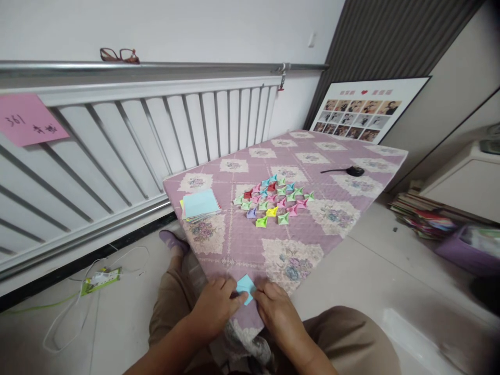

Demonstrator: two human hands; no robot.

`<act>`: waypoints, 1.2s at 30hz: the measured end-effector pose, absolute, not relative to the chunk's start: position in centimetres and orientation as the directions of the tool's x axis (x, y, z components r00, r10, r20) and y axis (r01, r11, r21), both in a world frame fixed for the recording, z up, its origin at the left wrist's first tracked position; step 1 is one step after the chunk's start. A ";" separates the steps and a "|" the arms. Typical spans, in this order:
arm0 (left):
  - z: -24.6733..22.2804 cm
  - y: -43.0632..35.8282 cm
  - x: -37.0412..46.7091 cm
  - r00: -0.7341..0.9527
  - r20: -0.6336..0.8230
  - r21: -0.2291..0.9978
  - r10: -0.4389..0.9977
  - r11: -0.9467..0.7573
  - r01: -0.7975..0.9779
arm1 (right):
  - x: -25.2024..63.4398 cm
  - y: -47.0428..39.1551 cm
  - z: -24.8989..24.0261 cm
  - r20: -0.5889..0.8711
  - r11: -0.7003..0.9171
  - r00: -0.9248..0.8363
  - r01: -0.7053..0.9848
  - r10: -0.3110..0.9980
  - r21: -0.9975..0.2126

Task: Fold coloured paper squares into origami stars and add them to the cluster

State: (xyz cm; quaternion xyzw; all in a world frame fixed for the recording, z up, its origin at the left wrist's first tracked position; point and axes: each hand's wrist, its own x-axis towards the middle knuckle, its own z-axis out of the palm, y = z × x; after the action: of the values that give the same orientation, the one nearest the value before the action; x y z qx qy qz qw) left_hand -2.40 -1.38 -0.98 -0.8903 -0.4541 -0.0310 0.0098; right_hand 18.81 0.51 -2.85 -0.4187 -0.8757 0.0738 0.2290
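Note:
A small light-blue piece of folding paper (245, 285) lies at the near corner of the table, folded into a pointed shape. My left hand (217, 303) pinches its left side, the thumb pressing across its lower part. On the right side my right hand (276, 308) has its thumb and fingers closed at the paper's edge. Farther up the cloth sit several small folded paper shapes (283, 219) in green, pink, blue, red, yellow and purple. To their left is a stack of coloured paper squares (201, 204), light blue on top.
A purple floral tablecloth (242, 245) covers the table. A black object with a thin handle (354, 171) lies towards its right side. The radiator (187, 125) borders the left, and a photo board (367, 112) stands behind. A power strip (100, 281) with cables is on the floor.

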 end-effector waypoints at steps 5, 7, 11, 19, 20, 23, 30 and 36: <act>-0.4 -2.3 -2.4 0.599 0.049 -0.023 0.799 -0.598 0.801 | 18.0 0.3 -1.6 0.233 0.540 -0.488 0.777 0.841 -0.322; -0.3 -2.5 -2.3 0.595 0.038 -0.032 0.803 -0.594 0.804 | 17.5 0.5 -1.1 0.215 0.474 -0.423 0.799 0.880 -0.371; -0.7 -2.7 -2.3 0.578 0.055 -0.028 0.814 -0.578 0.816 | 16.5 1.3 0.0 0.140 0.317 -0.284 0.856 0.949 -0.409; -1.3 -3.6 -2.4 0.501 0.064 0.122 0.863 -0.505 0.854 | 16.6 2.6 1.5 -0.024 0.252 -0.300 0.838 0.954 -0.484; -1.0 -3.4 -2.3 0.485 0.045 0.160 0.874 -0.485 0.860 | 16.6 2.7 1.5 -0.035 0.250 -0.305 0.835 0.952 -0.489; 0.2 -2.3 -2.1 0.429 -0.039 0.313 0.903 -0.396 0.863 | 16.7 2.7 1.7 -0.049 0.249 -0.314 0.832 0.948 -0.496; 2.2 1.0 -0.5 0.206 -0.177 0.362 0.962 -0.131 0.923 | 16.7 2.4 1.4 -0.006 0.261 -0.300 0.837 0.954 -0.481; 2.3 1.8 -0.3 0.236 -0.174 0.379 0.956 -0.156 0.912 | 16.8 2.1 1.5 0.007 0.271 -0.309 0.823 0.951 -0.500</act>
State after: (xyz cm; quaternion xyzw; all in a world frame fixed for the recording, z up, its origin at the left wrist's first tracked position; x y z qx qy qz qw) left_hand -0.31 1.79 2.27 -0.7584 -0.6159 -0.0531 -0.2066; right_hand 16.85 2.09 1.46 -0.5669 -0.7821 0.2073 0.1548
